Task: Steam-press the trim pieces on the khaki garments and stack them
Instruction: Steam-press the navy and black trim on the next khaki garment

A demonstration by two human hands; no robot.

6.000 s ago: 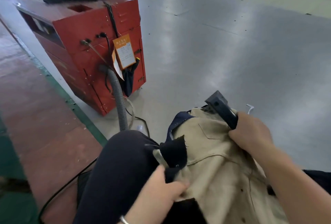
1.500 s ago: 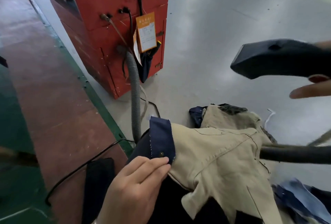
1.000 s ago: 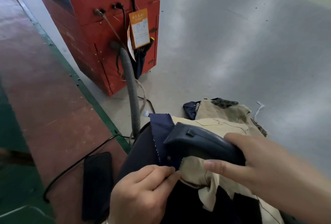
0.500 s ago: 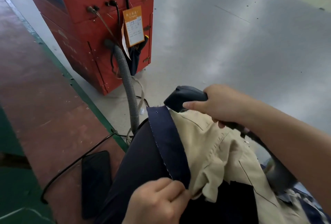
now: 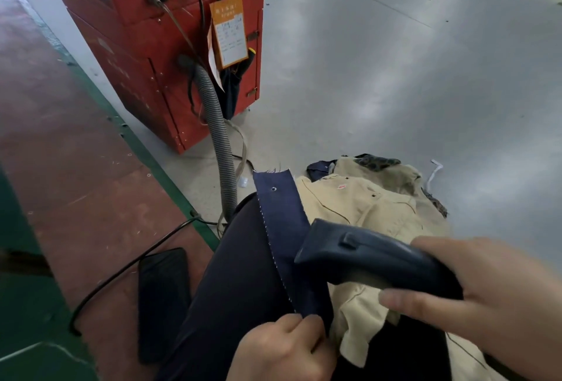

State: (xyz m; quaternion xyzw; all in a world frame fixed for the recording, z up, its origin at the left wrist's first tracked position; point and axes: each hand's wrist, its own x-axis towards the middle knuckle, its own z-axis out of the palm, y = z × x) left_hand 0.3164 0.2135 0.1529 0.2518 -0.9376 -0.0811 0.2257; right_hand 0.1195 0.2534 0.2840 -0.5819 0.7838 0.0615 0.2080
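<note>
While the left hand pinches the bottom end of the navy trim strip at lower middle, the right hand grips the steamer head on it, over the khaki garment

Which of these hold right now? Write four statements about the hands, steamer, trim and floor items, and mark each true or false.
1. The right hand holds the steamer head over the navy trim strip. True.
2. The left hand is empty. False: it pinches the strip's near end.
3. A dark phone lies on the floor beside the leg. True.
4. The grey ribbed hose runs to a blue cabinet. False: the cabinet is red.
</note>
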